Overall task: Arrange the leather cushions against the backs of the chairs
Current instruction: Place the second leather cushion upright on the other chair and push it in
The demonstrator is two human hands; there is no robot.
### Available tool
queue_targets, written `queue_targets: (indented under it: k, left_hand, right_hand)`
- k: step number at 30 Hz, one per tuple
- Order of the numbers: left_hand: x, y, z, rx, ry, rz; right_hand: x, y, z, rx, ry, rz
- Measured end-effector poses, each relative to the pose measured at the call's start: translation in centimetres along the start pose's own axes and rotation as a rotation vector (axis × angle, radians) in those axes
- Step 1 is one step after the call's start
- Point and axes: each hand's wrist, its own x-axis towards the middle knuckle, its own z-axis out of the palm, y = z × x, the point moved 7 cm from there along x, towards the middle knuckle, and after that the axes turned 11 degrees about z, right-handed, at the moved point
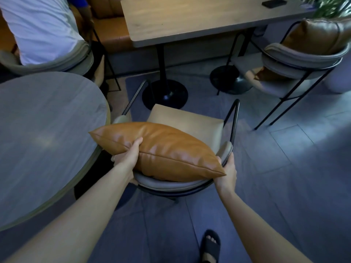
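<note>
A tan leather cushion [161, 149] lies tilted over the curved grey back of the near chair [190, 122], above its beige seat. My left hand [129, 152] grips the cushion's near left edge, thumb on top. My right hand [227, 171] holds the cushion's right corner beside the chair's backrest rim. A second brown leather cushion [315, 37] stands upright against the back of the chair at the far right [300, 61].
A round grey table [47, 130] sits close on the left. A rectangular wooden table [190, 18] with black pedestal bases stands beyond the chair. A person in a white shirt [41, 29] sits at far left. My sandalled foot [210, 245] is on the tiled floor.
</note>
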Motion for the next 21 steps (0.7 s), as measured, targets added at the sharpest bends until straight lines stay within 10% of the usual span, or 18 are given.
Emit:
queue_targets:
  k: [21]
  left_hand:
    - [1.4, 5.4, 11.9, -0.238, 0.128, -0.079]
  right_hand:
    - [16.2, -12.0, -1.5, 0.037, -0.252, -0.154]
